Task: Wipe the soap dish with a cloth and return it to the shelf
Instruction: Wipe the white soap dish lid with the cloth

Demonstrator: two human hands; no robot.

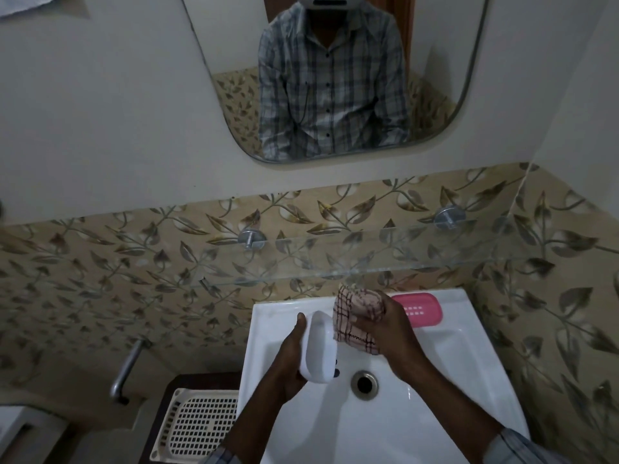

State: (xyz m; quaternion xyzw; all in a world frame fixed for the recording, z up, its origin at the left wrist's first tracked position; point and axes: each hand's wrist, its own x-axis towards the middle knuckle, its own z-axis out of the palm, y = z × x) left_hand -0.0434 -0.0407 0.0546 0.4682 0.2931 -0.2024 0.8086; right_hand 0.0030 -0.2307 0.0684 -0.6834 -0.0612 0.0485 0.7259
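Over the white sink [452,380], my left hand [289,360] grips a white soap dish [318,349], tilted on its edge. My right hand [388,329] holds a bunched pink checked cloth [355,316] pressed against the dish's right side. A pink perforated soap dish part [423,309] lies on the sink's back ledge, just right of my right hand. The glass shelf [385,256] runs along the tiled wall above the sink and nothing stands on it.
Two metal brackets [251,239] fix the shelf to the leaf-patterned tile. A metal tap [129,370] sticks out of the wall at the left, above a cream slotted basket [197,423]. The drain [364,385] sits in the sink bowl. A mirror [335,78] hangs above.
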